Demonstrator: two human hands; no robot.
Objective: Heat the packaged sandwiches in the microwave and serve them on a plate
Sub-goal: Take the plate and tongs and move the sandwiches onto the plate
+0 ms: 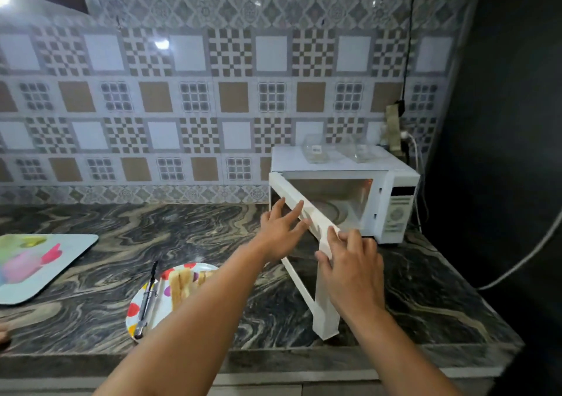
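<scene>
A white microwave (395, 213) stands at the back right of the counter with its door (325, 298) swung partly open toward me. My left hand (281, 231) lies flat with fingers spread on the door's outer face. My right hand (349, 268) grips the door's free edge. The lit cavity shows a glass turntable (333, 208); I see no food inside. Toasted sandwiches (185, 283) lie on a polka-dot plate (137, 307) at the front of the counter, partly hidden by my left forearm. Metal tongs (147, 301) rest on the plate.
Two clear plastic sandwich packages (316, 152) sit on top of the microwave. A light blue printed mat (36, 271) lies at the left. A dark marbled counter (182, 228) runs to a tiled wall. Cables (416, 164) hang behind the microwave; a dark wall stands at right.
</scene>
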